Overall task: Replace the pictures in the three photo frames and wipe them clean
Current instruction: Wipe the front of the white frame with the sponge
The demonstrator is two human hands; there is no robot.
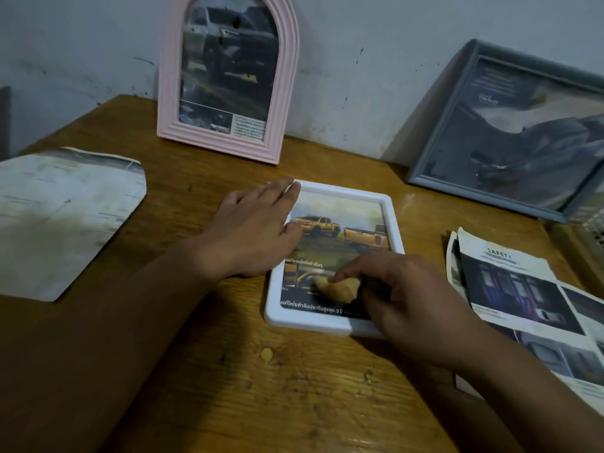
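A worn, grained wooden table (228,387) is seen nearest, marked by a small pale round spot (266,354). On it, a white rectangular frame (330,323) with rounded corners and a smooth plastic look is laid flat, holding a picture of yellow pickup trucks. A crumpled yellowish cloth (338,287) is pinched by the curled fingers of the right hand (408,295) and pressed on the lower part of the picture face. The left hand (255,230) is laid flat, palm down, fingers extended over the frame's left edge, nothing being gripped. A loose arch-cut printed sheet (62,217) is seen at left, creased brochure pages (523,305) at right. Farther back, a ridged pink arched frame (228,76) and a grey rectangular frame (438,125) are leaned against the scuffed wall (359,44).
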